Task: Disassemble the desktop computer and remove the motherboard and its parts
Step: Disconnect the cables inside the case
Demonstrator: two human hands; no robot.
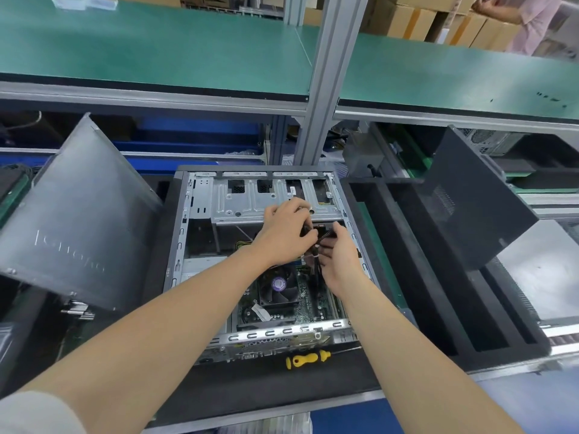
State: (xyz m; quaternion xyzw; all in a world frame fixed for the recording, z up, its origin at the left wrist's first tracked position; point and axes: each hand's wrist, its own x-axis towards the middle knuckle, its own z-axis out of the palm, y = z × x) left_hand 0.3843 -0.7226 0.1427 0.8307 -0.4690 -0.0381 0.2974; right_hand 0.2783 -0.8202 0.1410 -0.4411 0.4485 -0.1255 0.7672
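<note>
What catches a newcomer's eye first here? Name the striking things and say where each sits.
Both hands meet inside the open computer case at centre: the left hand and right hand grip a black cable bundle just beyond the CPU fan. A yellow-and-black screwdriver lies just in front of the case, and a grey side panel leans at the left.

The left hand (283, 236) and right hand (340, 261) hide where the cables (315, 274) end, and the right forearm (369, 305) covers part of the motherboard (305, 303). The fan label (278, 283) is too small to read; a person (529, 20) top right is cut off by the edge.
</note>
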